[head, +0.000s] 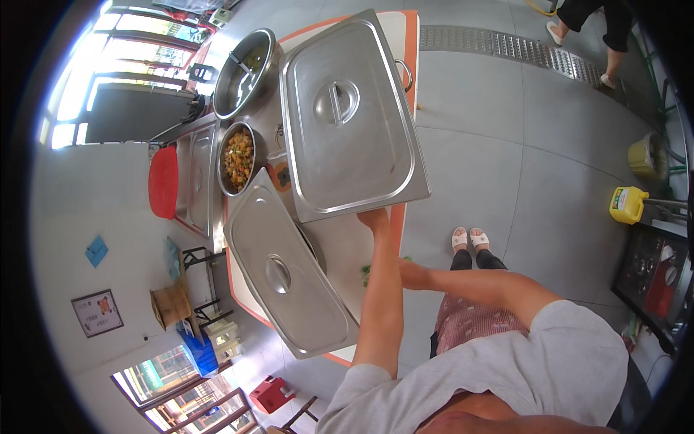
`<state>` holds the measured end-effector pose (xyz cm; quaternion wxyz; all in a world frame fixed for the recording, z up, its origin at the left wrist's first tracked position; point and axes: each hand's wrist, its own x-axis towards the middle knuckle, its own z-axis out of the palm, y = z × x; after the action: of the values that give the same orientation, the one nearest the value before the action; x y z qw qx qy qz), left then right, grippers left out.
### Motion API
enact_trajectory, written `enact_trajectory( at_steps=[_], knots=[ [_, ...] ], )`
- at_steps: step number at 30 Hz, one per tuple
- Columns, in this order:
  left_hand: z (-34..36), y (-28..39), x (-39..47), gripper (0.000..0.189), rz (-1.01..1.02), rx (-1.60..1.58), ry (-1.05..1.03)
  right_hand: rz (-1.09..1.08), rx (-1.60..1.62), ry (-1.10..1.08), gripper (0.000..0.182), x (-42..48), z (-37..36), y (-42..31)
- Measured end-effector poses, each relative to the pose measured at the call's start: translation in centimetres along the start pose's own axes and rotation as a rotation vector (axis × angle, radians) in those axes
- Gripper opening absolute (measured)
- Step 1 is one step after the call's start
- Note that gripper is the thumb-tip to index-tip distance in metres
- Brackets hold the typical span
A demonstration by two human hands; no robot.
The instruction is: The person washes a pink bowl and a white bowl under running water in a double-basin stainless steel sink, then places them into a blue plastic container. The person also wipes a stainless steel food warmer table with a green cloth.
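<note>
My left hand (374,217) reaches to the near edge of a large stainless-steel pan lid (352,157). Its fingers are hidden under that edge, so I cannot tell whether it grips anything. Behind my left forearm, at the table's edge, is my right hand (413,274), its fingers hidden too. Bits of green leaf (365,275) show on both sides of the forearm, close to the right hand. A second, narrower steel lid (303,309) lies slanted on the table, left of my arm, partly covering a round dish.
The orange-edged table (347,233) also bears a steel bowl of diced food (238,157) and a larger steel bowl (255,70) with a utensil in liquid. Beyond stands a steel counter with a red basin (164,182). A yellow jug (628,205) and a person's legs (574,21) are at right.
</note>
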<state>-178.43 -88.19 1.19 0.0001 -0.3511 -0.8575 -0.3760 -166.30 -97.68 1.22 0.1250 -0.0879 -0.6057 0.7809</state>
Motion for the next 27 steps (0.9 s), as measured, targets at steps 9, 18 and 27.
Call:
enact_trajectory(
  at_steps=[9, 18, 27],
  knots=[
    [-9.6, 3.5, -4.5, 0.012, -0.349, -0.384, -0.061, -0.362, -1.126, 0.286, 0.018, 6.3, -8.2, -1.2],
    [-9.8, 9.1, -11.1, 0.007, -0.919, -0.977, -0.644, 0.185, -0.97, 0.853, 0.016, -7.4, -24.2, -5.4],
    [6.8, 29.0, -12.2, 0.004, -0.702, -1.031, -1.218, 0.826, -0.663, 1.625, 0.019, -44.9, -28.1, 0.5]
  ],
)
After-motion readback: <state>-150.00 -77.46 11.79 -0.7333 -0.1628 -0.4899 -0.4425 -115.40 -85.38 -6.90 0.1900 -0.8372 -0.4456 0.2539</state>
